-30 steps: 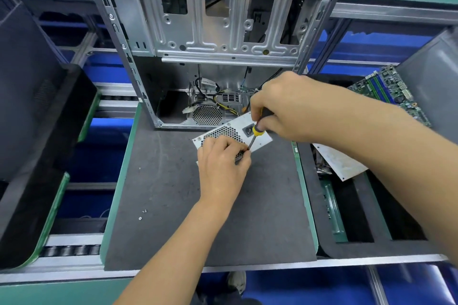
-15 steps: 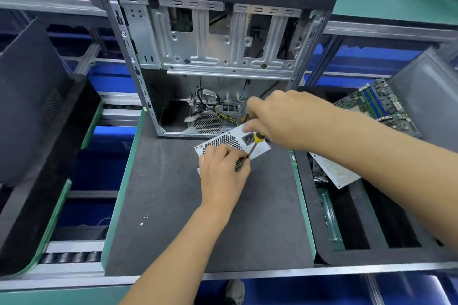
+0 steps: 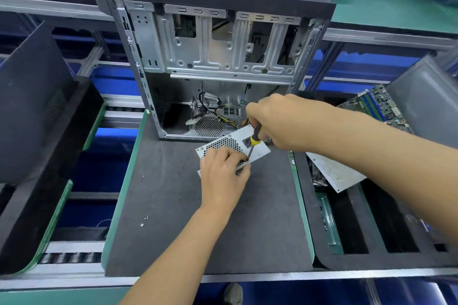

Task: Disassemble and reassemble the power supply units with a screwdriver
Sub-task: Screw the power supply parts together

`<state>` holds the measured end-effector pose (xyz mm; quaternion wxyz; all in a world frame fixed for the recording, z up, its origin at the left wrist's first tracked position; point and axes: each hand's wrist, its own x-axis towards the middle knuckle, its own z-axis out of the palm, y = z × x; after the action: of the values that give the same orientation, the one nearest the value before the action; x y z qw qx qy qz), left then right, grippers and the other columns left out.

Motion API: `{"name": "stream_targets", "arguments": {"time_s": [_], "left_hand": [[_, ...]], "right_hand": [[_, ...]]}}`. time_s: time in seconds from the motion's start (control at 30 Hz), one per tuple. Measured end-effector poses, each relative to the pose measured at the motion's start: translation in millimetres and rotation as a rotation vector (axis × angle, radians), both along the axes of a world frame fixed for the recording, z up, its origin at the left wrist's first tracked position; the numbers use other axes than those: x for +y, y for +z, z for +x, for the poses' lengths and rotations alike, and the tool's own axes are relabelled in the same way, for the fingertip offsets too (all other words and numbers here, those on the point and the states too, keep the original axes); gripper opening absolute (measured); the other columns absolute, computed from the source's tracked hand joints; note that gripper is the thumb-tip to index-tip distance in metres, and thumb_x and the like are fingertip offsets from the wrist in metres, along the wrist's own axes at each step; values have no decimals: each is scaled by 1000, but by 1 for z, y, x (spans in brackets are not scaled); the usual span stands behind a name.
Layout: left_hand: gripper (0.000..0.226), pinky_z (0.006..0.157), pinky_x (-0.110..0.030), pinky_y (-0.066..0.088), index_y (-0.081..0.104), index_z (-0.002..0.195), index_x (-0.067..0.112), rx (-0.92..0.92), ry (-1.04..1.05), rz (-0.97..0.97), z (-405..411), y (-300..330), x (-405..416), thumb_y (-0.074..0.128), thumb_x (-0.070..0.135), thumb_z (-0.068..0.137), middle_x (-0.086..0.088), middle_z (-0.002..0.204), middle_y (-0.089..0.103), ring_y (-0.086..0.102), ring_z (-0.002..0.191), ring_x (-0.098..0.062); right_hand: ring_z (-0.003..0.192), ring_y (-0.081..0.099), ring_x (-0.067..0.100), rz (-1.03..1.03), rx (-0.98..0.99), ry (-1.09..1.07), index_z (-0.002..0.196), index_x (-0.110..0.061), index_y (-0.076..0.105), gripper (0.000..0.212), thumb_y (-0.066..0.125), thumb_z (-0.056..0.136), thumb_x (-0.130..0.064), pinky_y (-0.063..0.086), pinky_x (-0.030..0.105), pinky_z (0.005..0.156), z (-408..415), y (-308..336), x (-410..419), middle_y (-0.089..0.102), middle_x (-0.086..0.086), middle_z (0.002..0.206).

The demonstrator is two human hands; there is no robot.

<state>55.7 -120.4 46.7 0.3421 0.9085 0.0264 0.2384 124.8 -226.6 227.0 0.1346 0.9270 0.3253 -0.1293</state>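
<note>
A person works on a silver power supply (image 3: 257, 147) lying on a dark grey mat (image 3: 173, 205) on the bench, just in front of an open computer case (image 3: 213, 57) that stands upright with its side panel off. The left hand (image 3: 223, 176) rests on the unit's perforated grille, fingers curled over its near edge to steady it. The right hand (image 3: 277, 121) grips the black-and-yellow handle of a screwdriver (image 3: 254, 140), whose shaft slants down to a point on the unit beside the left fingertips. A second power supply with a round grille (image 3: 209, 127) sits inside the bottom of the case among loose cables. Small screws (image 3: 144, 221) lie on the mat to the left. A green circuit board (image 3: 374, 104) leans at the right.
</note>
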Motion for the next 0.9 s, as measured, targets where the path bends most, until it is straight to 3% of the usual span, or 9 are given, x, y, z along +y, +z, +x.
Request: {"name": "stream_targets", "arguments": {"time_s": [0.07, 0.17, 0.23, 0.3, 0.4, 0.53, 0.63, 0.77, 0.9], "left_hand": [[18, 67, -38, 41, 77, 78, 13, -9, 4, 5, 0, 0, -1, 88, 6, 65, -3, 80, 67, 58, 74, -33], [18, 67, -38, 41, 77, 78, 13, -18, 1, 10, -1, -2, -3, 88, 7, 65, -2, 79, 67, 58, 74, -33], [18, 68, -37, 40, 77, 79, 14, -8, 4, 12, -3, -1, -3, 88, 7, 66, -1, 80, 67, 58, 74, -32], [18, 69, -37, 39, 77, 79, 14, -3, 14, 3, -2, -1, -3, 88, 7, 66, -1, 79, 67, 57, 75, -32], [17, 69, -39, 41, 77, 79, 14, 5, 13, 0, 0, -1, -2, 88, 8, 67, -1, 80, 67, 58, 75, -32], [17, 67, -41, 44, 77, 79, 14, 1, 0, 8, -2, -3, -3, 87, 8, 67, 0, 81, 67, 57, 75, -32], [16, 68, -41, 43, 77, 80, 15, -1, -2, 13, -3, -3, -3, 86, 9, 69, 1, 82, 67, 57, 76, -31], [15, 68, -43, 44, 77, 80, 15, -1, 3, 8, -1, -3, -1, 86, 10, 69, 0, 82, 67, 58, 77, -31], [15, 68, -42, 44, 77, 80, 15, -4, 9, 6, 1, -4, 0, 86, 10, 69, 0, 82, 67, 58, 77, -31]], "right_hand": [[75, 44, 29, -22, -120, 0, 89, -20, 40, 25, 50, 98, -41, 41, 36, 65, -6, 0, 3, 37, 2, 73], [76, 40, 28, -101, -138, -122, 73, -15, 38, 48, 42, 99, -56, 37, 35, 65, -4, 3, 5, 30, 1, 71], [77, 45, 21, -119, -3, -99, 88, -16, 47, 35, 46, 100, -49, 39, 35, 68, -2, 4, 3, 42, 3, 92], [78, 42, 8, -86, 92, 37, 110, -18, 50, 14, 50, 100, -28, 35, 30, 71, -1, 8, 2, 37, -1, 109], [79, 50, 17, -74, -1, 151, 107, -21, 59, 19, 55, 92, -9, 38, 29, 69, -7, 9, 5, 40, -1, 107], [83, 59, 33, -132, -196, 105, 112, -15, 60, 15, 49, 102, -18, 40, 36, 64, -15, -5, 16, 42, 4, 89], [100, 60, 35, -103, -93, -53, 115, -15, 53, 24, 53, 100, -34, 39, 37, 66, -11, -3, 11, 41, 4, 85], [74, 47, 25, -118, -86, 126, 113, -12, 46, 25, 60, 92, -12, 37, 34, 60, -11, -2, 3, 30, 3, 98], [72, 41, 27, -170, -136, 137, 103, -13, 53, 21, 54, 99, -33, 44, 37, 65, -9, -1, 7, 36, 3, 80]]}}
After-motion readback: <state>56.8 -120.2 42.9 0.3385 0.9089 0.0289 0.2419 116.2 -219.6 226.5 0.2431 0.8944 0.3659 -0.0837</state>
